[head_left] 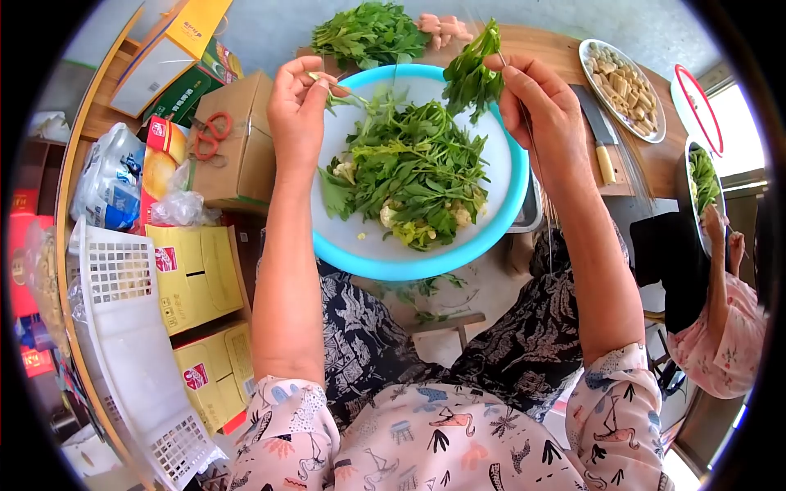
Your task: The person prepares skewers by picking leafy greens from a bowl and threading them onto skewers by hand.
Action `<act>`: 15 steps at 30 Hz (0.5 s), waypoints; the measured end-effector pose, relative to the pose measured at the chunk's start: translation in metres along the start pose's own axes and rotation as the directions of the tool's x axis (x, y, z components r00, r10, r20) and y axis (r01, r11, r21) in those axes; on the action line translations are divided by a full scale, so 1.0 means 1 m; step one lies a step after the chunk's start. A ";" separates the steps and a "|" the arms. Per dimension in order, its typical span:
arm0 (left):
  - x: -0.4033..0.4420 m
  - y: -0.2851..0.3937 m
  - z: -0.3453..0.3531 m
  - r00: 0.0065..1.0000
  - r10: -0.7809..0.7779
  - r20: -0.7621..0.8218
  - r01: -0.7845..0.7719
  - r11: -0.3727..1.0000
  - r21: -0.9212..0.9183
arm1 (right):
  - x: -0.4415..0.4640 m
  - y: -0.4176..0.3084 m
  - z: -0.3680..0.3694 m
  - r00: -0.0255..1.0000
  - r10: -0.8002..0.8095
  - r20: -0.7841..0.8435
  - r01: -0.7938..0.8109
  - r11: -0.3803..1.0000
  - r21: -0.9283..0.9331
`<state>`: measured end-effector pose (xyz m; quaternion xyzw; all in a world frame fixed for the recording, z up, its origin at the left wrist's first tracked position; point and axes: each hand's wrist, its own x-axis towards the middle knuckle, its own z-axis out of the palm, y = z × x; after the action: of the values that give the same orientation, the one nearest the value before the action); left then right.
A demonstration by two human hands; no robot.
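My left hand [299,102] is raised over the upper left rim of a blue-rimmed round basin [323,254], its thumb and fingertips pinched on a thin green stem [348,92]. Over the basin's upper right rim, my right hand [540,98] is closed round a skewer or thin stalk beside a bunch of leafy greens [475,72] that hangs from its fingertips. A heap of leafy greens [417,164] with pale cauliflower-like pieces lies in the basin below both hands.
Behind the basin lie more greens [368,34] and pinkish pieces [443,29]. A knife [604,159] and an oval plate [585,51] of cut food are at right. Boxes [237,123], red scissors [214,135] and a white basket [123,327] stand left. Another person's hand [714,225] is far right.
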<state>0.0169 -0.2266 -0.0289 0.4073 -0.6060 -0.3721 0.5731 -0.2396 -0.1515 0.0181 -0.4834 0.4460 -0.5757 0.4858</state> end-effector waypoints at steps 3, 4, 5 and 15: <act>-0.002 0.004 -0.002 0.998 -0.062 0.032 0.063 0.997 -0.042 | 0.001 0.003 0.001 1.000 0.006 0.007 -0.006 1.000 -0.029; -0.001 0.001 -0.005 0.991 -0.110 0.078 0.116 0.990 -0.083 | 0.001 0.003 0.002 1.000 -0.001 0.006 0.001 0.999 -0.040; -0.001 0.000 -0.009 0.980 -0.157 0.125 0.172 0.978 -0.120 | 0.001 0.004 0.003 1.000 -0.006 0.005 0.007 0.999 -0.050; -0.019 -0.010 0.011 0.871 -0.251 0.422 0.040 0.892 0.450 | 0.010 0.007 -0.007 0.998 -0.026 -0.063 0.028 0.999 0.034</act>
<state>0.0066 -0.2132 -0.0462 0.4661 -0.7595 -0.3605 0.2754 -0.2467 -0.1617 0.0113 -0.4624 0.4443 -0.6049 0.4722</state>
